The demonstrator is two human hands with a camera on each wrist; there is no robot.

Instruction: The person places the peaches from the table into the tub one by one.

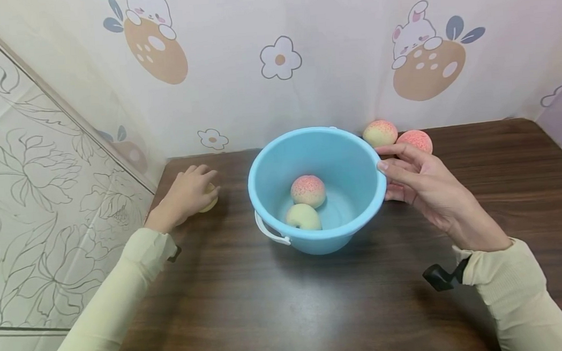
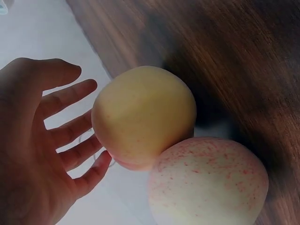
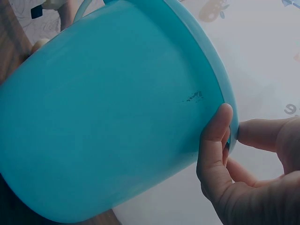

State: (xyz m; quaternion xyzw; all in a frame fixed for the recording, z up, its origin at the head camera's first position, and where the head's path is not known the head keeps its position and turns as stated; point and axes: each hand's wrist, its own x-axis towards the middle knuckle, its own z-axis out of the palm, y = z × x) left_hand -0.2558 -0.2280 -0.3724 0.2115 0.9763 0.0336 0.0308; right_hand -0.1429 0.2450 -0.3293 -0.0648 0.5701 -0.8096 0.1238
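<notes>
A light blue bucket [image 1: 321, 243] stands mid-table with a pink-speckled peach [image 1: 307, 190] and a pale yellow peach [image 1: 304, 217] inside. My right hand [image 1: 424, 185] pinches its right rim between thumb and fingers, as the right wrist view shows on the bucket wall [image 3: 108, 112]. Over to the left, my left hand [image 1: 187, 194] reaches over a yellowish peach [image 1: 209, 198]. In the left wrist view its fingers are spread beside the yellow peach [image 2: 143, 117], not curled round it. A speckled peach [image 2: 208, 183] lies against that one.
Behind the bucket's right side, a yellow-pink peach [image 1: 380, 133] and a pink peach [image 1: 415, 140] lie near the wall. The bucket's white handle [image 1: 270, 232] hangs at its left front. A patterned wall [image 1: 281, 105] borders the dark wooden table [image 1: 250, 306].
</notes>
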